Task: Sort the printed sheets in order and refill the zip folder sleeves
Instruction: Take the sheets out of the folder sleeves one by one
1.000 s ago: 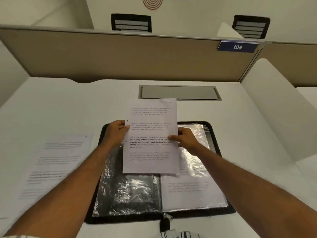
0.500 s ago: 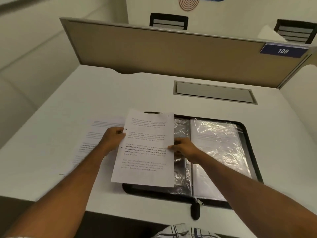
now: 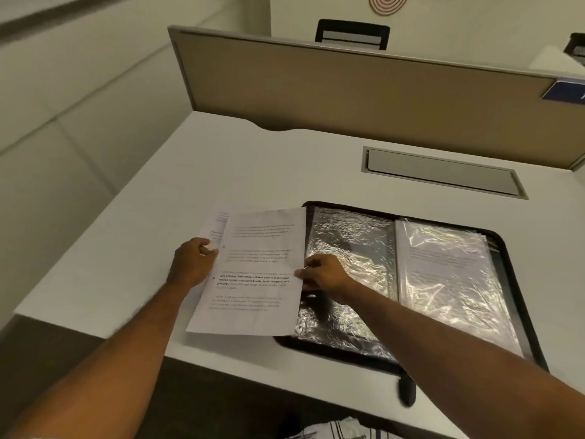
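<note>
We see matt white paper in the printed sheet [image 3: 253,274], glossy crinkled clear plastic in the folder sleeves [image 3: 351,248], a smooth matt white worktop [image 3: 221,166], and a brushed metal cable hatch [image 3: 441,171].

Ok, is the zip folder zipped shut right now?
No, the zip folder lies open on the desk, its crinkled plastic sleeves showing.

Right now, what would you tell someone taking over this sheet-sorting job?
Left hand pinches the printed sheet at its left edge; right hand pinches its right edge.
The sheet is left of the open zip folder, overlapping a second sheet on the desk.
Done: right sleeve holds a page.
To do: left sleeve looks empty; both loose sheets need ordering and filing.
</note>
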The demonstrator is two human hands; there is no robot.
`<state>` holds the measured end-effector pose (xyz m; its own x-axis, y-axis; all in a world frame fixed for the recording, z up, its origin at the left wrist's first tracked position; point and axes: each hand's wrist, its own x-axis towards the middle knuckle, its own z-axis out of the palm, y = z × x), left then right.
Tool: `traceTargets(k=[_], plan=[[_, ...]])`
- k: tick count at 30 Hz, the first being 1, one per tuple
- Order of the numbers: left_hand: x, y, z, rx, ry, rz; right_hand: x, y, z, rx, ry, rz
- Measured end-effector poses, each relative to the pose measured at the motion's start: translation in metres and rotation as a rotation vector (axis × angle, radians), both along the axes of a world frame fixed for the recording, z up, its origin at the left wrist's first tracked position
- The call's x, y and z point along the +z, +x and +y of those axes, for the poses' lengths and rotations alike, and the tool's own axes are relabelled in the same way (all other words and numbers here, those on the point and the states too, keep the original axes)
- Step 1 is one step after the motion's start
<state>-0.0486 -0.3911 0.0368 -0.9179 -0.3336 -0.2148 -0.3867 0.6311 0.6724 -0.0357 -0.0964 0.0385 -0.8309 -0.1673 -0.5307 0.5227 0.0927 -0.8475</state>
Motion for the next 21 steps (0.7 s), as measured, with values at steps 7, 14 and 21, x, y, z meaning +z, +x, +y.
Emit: traceTargets(k=[7, 14, 21], plan=[[-0.013, 0.000, -0.022, -0.008, -0.203, -0.127, -0.007, -0.008, -0.029, -0.043, -0.002, -0.007], [-0.015, -0.005, -0.027, -0.025, -0.195, -0.134, -0.011, -0.019, -0.060, -0.102, 0.015, -0.015], [-0.023, -0.006, -0.031, -0.045, -0.188, -0.090, -0.013, -0.029, -0.075, -0.109, 0.240, 0.083]])
